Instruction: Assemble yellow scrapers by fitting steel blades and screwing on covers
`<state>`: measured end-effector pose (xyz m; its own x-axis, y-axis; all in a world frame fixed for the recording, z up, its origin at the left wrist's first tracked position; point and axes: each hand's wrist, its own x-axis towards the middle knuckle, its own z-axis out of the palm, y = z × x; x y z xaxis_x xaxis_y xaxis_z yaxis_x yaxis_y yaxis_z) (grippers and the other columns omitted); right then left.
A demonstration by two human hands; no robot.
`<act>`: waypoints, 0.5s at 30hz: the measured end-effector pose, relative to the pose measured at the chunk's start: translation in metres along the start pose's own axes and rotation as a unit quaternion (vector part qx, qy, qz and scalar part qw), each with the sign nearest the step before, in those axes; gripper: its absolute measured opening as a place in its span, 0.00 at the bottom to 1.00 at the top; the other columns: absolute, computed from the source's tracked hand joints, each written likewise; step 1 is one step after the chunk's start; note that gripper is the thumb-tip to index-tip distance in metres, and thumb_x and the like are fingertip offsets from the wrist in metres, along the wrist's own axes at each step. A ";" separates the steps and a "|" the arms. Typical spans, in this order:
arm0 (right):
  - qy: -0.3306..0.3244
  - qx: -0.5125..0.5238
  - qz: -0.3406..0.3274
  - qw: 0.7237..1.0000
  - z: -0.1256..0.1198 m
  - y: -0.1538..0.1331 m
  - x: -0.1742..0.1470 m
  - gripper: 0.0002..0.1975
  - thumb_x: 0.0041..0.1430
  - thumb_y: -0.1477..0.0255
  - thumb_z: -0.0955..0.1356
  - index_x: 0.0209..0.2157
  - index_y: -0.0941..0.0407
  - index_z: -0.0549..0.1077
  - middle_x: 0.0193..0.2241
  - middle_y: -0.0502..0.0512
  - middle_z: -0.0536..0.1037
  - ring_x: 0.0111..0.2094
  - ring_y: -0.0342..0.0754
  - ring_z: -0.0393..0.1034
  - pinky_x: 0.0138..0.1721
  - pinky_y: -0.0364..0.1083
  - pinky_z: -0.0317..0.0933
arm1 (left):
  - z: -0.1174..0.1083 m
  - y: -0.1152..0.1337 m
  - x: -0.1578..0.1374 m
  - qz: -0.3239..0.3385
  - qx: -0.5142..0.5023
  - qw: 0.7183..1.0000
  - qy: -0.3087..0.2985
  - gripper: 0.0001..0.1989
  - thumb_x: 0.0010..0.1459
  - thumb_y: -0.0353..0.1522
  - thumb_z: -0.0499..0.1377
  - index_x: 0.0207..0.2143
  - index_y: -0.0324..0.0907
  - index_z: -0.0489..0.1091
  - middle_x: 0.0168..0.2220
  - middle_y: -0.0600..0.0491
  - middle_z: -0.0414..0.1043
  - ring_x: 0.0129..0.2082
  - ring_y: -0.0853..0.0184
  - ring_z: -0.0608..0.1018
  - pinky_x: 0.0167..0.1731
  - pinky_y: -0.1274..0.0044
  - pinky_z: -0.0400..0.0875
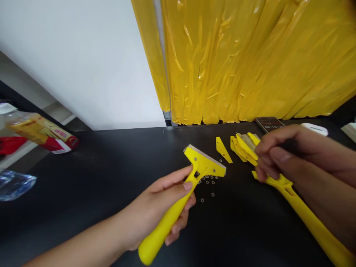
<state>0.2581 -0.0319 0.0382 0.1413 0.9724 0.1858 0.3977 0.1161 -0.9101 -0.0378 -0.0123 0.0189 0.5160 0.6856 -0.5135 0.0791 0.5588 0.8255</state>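
Observation:
My left hand [169, 200] is closed around the handle of a yellow scraper [178, 204], its head tilted up and away from me. A pale blade edge and two small round fasteners show on that head. On the right, my right hand [289, 155] has its fingers curled in a pinch; what is in them, if anything, is hidden. Beneath it lies a second yellow scraper [303, 211], partly covered by the hand and wrist. Several yellow plastic head plates [241, 148] are heaped beside the right fingers, and a single yellow plate [223, 150] lies apart from them.
Several small metal washers [213, 194] are scattered on the black table [111, 178]. A phone [268, 124] showing a timer and a white object [314, 129] lie at the back right. A bottle [44, 131] and clear blue plastic [16, 184] are at left. Yellow sheeting [236, 63] hangs behind.

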 end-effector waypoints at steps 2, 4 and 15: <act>-0.070 0.004 0.071 0.995 0.003 0.008 -0.001 0.22 0.61 0.43 0.74 0.48 0.42 0.79 0.33 0.51 0.77 0.27 0.47 0.67 0.23 0.43 0.64 | -0.002 0.002 -0.007 0.108 0.213 0.970 0.053 0.30 0.75 0.46 0.57 0.76 0.55 0.63 0.34 0.55 0.70 0.22 0.70 0.71 0.20 0.79 0.70; -0.150 0.008 0.149 0.977 0.011 0.008 -0.005 0.28 0.60 0.40 0.72 0.53 0.43 0.80 0.32 0.51 0.76 0.26 0.47 0.65 0.23 0.44 0.63 | -0.004 0.004 -0.012 0.240 0.443 0.860 0.078 0.27 0.76 0.39 0.57 0.74 0.58 0.67 0.39 0.51 0.75 0.30 0.66 0.78 0.31 0.76 0.78; -0.377 -0.033 0.233 0.896 0.032 0.012 0.004 0.22 0.70 0.47 0.70 0.37 0.52 0.75 0.29 0.46 0.68 0.28 0.41 0.57 0.26 0.42 0.51 | -0.006 -0.007 -0.011 0.328 0.654 0.656 0.184 0.24 0.76 0.34 0.57 0.71 0.45 0.71 0.42 0.47 0.81 0.40 0.59 0.84 0.40 0.71 0.83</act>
<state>0.2347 -0.0202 0.0166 -0.3371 0.7750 -0.5346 0.5114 -0.3260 -0.7951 -0.0490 -0.0210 0.0179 0.5840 0.7787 0.2292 0.7313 -0.6272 0.2680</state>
